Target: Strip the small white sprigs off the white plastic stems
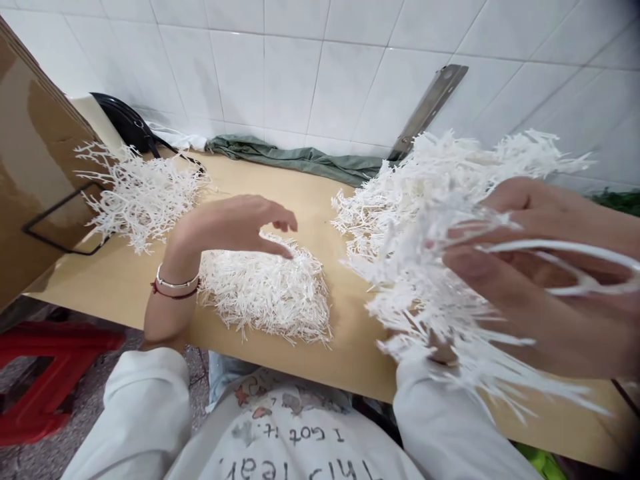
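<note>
My left hand (235, 223) is held over a low rectangular heap of white branching plastic sprigs (267, 293). Its fingers are curved with the thumb apart, and nothing shows between them. Close to the camera on the right, my right hand (540, 280) pinches a white branching plastic sprig (430, 267), partly blurred. A long white stem from it loops back across the palm. Behind that hand lies a large loose pile of similar white sprigs (400, 183), partly hidden by what I hold.
Another tangle of white sprigs (145, 197) sits at the left, beside a thin black wire frame (60, 213) and a cardboard box (40, 153). Along the tiled wall lie a black bag (123, 123) and green cloth (300, 157). A metal strip (430, 107) leans there. A red stool (45, 373) stands below.
</note>
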A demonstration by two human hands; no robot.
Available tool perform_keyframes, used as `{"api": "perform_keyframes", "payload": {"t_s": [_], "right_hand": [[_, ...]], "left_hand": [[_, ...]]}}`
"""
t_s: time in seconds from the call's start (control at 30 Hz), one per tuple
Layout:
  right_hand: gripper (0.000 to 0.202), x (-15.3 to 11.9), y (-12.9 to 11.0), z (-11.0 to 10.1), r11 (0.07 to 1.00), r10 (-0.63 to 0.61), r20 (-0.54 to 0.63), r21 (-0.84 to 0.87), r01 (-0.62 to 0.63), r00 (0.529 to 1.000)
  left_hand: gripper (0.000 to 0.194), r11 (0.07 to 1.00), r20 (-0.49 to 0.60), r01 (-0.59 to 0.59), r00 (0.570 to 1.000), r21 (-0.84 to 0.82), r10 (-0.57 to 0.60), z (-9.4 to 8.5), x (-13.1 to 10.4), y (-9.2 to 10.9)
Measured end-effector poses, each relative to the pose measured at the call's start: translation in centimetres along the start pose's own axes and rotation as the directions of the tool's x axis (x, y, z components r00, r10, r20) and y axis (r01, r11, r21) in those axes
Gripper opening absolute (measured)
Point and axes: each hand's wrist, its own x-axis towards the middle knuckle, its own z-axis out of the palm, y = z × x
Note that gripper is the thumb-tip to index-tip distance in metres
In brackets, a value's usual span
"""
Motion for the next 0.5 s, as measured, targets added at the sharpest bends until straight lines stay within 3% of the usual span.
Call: {"api": "perform_keyframes", "payload": {"t_s": [0.1,0.17,0.23,0.3,0.5], "right_hand": [[0.005,0.2,0.4,1.4,0.998,-0.037,-0.135,-0.056,0.03,0.99],[0.002,0.4,0.8,2.3,0.996,-0.033,-0.162,-0.091,0.018,0.986],[0.006,0.7,1.1,3.0,0.994,-0.021,-0.151,-0.109,0.004,0.988],[0.009,1.1,1.3,3.5,0.994,-0.038,-0.119,-0.105,0.026,0.992],[0.014,1.5,1.4,4.4,0.985,-0.15,0.102,0.099,0.14,0.983]], "left_hand": [[0.031,0.967,-0.274,-0.175,0.954,-0.184,0.12,-0.4,0.4,1.1],[0.034,0.911,-0.481,-0.306,0.865,-0.278,0.143,-0.4,0.6,2.2],[0.039,0.868,-0.606,-0.384,0.785,-0.315,0.127,-0.2,0.6,3.3],[0.038,0.874,-0.636,-0.392,0.76,-0.287,0.131,0.2,0.6,4.3],[0.028,0.941,-0.618,-0.276,0.78,-0.195,0.1,0.9,0.3,5.1]]}}
